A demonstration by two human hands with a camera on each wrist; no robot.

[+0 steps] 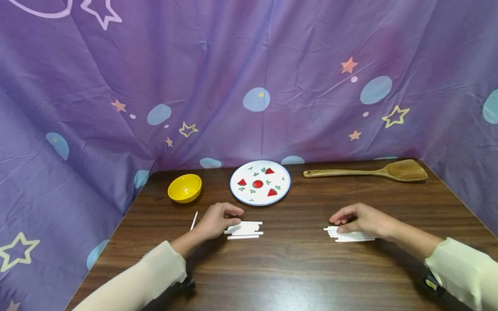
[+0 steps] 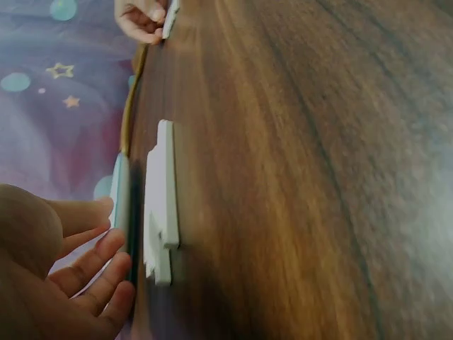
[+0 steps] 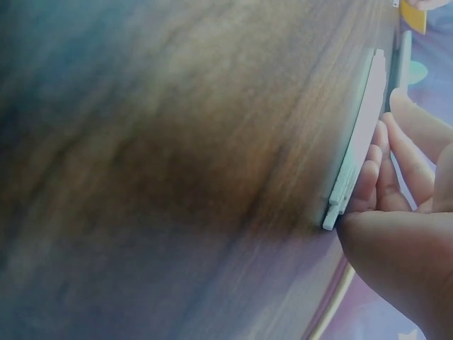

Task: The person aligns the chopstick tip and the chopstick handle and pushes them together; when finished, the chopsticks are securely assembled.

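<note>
In the head view my left hand point(image 1: 218, 221) hovers by the left end of a bundle of white sticks point(image 1: 245, 230), fingers relaxed. The left wrist view has the left hand point(image 2: 78, 265) beside these sticks point(image 2: 161, 205), with nothing between thumb and fingers. My right hand point(image 1: 362, 221) is over a second group of white sticks point(image 1: 355, 236), thumb overlapping them in the head view. Seen from the right wrist, its loosely bent fingers point(image 3: 386, 166) lie right alongside those sticks point(image 3: 361, 134). A single white stick point(image 1: 194, 220) lies apart, just left of the left hand.
Behind the hands, a yellow bowl point(image 1: 184, 188), a white plate with watermelon pictures point(image 1: 260, 196) and a wooden spatula point(image 1: 404, 170) stand along the back of the brown wooden table point(image 1: 288, 268). A purple patterned cloth point(image 1: 218, 65) hangs around the back and sides.
</note>
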